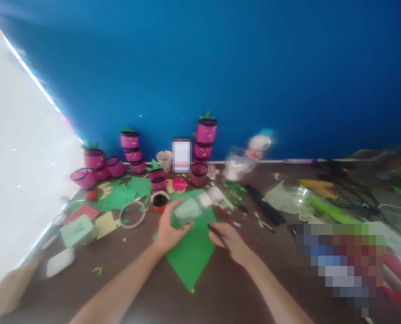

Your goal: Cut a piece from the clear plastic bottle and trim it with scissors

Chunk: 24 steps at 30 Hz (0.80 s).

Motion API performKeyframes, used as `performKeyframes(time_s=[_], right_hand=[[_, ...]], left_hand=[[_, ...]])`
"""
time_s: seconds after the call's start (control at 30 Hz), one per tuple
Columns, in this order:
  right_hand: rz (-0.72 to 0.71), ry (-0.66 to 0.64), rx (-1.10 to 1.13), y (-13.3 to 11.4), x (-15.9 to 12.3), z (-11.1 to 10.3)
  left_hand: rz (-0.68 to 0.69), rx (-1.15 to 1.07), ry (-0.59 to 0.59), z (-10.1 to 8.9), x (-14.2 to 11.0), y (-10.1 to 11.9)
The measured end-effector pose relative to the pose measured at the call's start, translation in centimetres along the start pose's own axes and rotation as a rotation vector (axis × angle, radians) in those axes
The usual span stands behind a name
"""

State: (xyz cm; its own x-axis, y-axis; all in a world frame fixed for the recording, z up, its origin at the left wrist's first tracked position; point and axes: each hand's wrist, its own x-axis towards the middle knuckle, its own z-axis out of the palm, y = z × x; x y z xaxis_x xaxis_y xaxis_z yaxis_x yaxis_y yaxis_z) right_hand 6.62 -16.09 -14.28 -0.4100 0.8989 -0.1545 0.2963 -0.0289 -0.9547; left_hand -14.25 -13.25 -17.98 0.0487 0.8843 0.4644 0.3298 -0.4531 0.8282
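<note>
Pointing one corner to six o'clock, the green paper sheet (191, 258) lies with brown tabletop (232, 294) spreading on both sides. Above it, the left hand (168, 228) grips a translucent plastic container (187, 210), tilted toward two o'clock, too blurred for reading. The right hand (232, 240) pinches a slim black-handled tool (217, 235) pointing to eleven. The tabletop's left edge slants at nine. Farther, black-rimmed magenta cups (206, 132) stand stacked past twelve, near the blue wall (193, 58).

One ring (121, 216) is lying left of the two hands (169, 230) (233, 243), one purple pen (298, 161) far right; beyond, two tall pink stacks (133, 155) (206, 134) are standing.
</note>
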Motion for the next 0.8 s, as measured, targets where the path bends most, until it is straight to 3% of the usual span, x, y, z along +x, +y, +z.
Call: performKeyframes(time_s=[0.23, 0.8], right_hand=[[-0.059, 0.053, -0.169, 0.3, -0.3, 0.0], [0.012, 0.053, -0.036, -0.9, -0.3, 0.5]], left_hand=[[-0.016, 0.009, -0.016, -0.1, 0.0, 0.4], [-0.031, -0.057, 0.016, -0.1, 0.1, 0.6]])
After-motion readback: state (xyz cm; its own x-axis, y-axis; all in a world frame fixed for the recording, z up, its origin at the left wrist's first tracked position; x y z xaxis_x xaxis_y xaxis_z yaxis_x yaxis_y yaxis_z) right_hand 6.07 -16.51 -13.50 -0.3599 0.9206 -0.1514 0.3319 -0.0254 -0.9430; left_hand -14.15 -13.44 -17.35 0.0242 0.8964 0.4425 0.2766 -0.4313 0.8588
